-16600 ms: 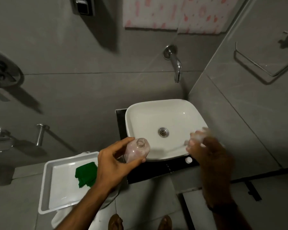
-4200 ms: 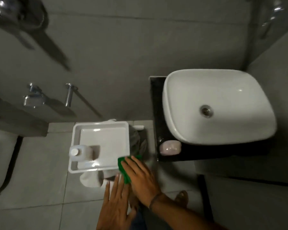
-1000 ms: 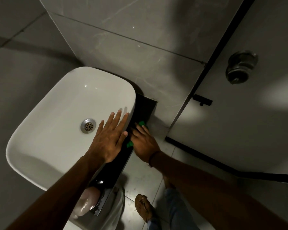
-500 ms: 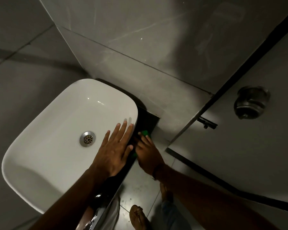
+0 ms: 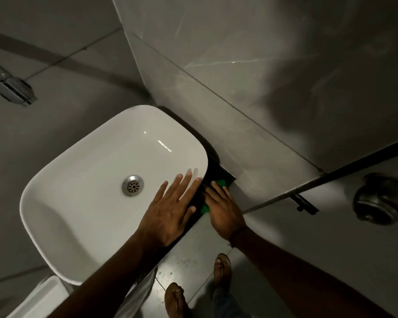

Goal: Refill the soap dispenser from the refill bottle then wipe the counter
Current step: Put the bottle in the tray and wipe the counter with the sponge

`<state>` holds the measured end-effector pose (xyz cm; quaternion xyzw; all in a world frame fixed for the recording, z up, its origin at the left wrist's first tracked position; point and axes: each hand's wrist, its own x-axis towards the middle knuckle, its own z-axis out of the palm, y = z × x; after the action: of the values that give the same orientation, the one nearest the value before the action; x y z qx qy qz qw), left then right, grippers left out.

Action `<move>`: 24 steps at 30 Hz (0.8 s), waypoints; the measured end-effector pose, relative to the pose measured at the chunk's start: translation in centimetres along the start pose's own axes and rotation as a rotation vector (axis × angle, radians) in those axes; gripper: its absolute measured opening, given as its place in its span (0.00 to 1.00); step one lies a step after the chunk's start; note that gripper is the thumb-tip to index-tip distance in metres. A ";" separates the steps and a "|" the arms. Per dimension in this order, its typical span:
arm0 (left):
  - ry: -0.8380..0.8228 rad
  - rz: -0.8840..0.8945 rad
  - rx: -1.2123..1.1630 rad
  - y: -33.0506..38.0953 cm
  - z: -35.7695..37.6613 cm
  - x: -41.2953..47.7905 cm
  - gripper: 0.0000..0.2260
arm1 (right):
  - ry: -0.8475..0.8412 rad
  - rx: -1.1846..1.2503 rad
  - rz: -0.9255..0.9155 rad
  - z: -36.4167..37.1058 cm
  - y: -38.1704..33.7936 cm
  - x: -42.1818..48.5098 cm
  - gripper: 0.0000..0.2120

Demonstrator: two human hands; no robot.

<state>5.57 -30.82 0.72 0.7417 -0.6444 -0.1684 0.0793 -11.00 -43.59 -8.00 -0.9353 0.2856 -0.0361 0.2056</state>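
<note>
My right hand (image 5: 223, 210) presses a green cloth (image 5: 221, 183) flat onto the narrow black counter (image 5: 221, 173) between the white basin (image 5: 83, 187) and the grey tiled wall. Only small green patches show past the fingertips and beside the thumb. My left hand (image 5: 170, 210) rests flat, fingers spread, on the basin's right rim, holding nothing. The soap dispenser and the refill bottle are out of sight, with my left forearm lying over the counter's near end.
A chrome tap (image 5: 8, 84) juts from the wall at the upper left. A white tray corner (image 5: 39, 297) shows at the bottom left. A door with a round knob (image 5: 381, 199) stands at the right. My sandalled feet (image 5: 221, 269) are on the floor tiles.
Over the last second my right hand has slid the green cloth a little along the counter strip toward the wall. My left hand has stayed on the basin rim. The camera view shifted.
</note>
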 end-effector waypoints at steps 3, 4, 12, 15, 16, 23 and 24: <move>0.012 -0.022 0.046 0.1 0.5 -0.2 0.29 | 0.007 -0.021 0.146 -0.4 0.6 3.3 0.30; 0.017 -0.033 0.068 0.2 0.5 -0.1 0.29 | 0.019 0.002 0.201 -0.5 0.2 4.5 0.31; 0.173 -0.138 0.055 6.4 2.4 -6.2 0.33 | -0.064 0.230 0.026 -1.9 -2.7 -3.0 0.25; 0.179 -0.229 -0.006 8.8 6.0 -13.9 0.37 | -0.117 0.109 -0.067 -1.0 -5.1 -8.6 0.31; 0.145 -0.293 -0.016 9.0 7.1 -17.0 0.37 | -0.132 0.080 -0.095 -0.5 -6.5 -10.3 0.30; -0.140 -0.727 -0.145 5.6 13.7 -38.6 0.32 | -0.317 0.085 -0.296 7.1 -21.5 -18.9 0.20; -0.153 -0.778 -0.138 4.7 14.2 -40.7 0.32 | -0.386 0.095 -0.311 8.5 -23.6 -19.6 0.20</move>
<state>-8.32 9.81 -4.92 0.9085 -0.3069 -0.2834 0.0113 -13.57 -11.96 -5.17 -0.9469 0.0915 0.0988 0.2921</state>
